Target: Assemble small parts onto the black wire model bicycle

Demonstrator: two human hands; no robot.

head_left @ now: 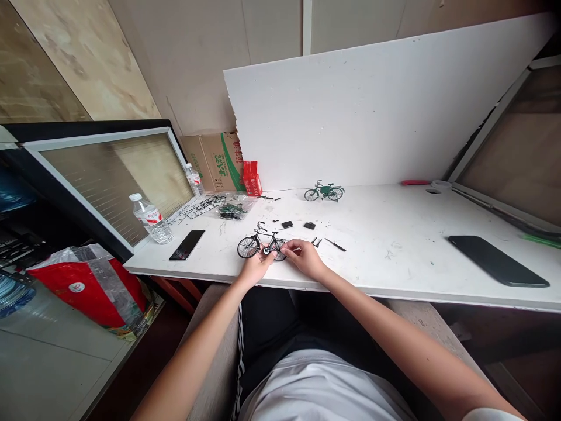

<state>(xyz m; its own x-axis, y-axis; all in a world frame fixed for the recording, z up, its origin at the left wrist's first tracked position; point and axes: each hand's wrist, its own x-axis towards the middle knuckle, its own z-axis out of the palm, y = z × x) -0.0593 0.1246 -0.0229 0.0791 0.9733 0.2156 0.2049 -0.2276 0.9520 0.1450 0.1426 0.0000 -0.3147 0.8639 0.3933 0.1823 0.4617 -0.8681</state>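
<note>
A small black model bicycle [249, 247] stands upright near the front edge of the table, its front wheel to the left. My left hand [258, 268] grips it low down by the pedals, with the thumb on the frame. At the rear wheel, my right hand [303, 257] has thumb and fingertips pinched together; whether a small part sits between them is hidden. Just right of that hand lie little black parts [316, 241] and a thin dark tool [335, 245]. Beyond the bicycle are two black block-like pieces, one [287, 224] left of the other [310, 225].
A green model bicycle [324, 191] stands at the back. Left are a bag of green parts [232, 210], black part frames [204, 206], a phone [187, 245] and a water bottle [151, 218]. A dark flat slab [497, 261] lies right. A white board [377, 117] rises behind.
</note>
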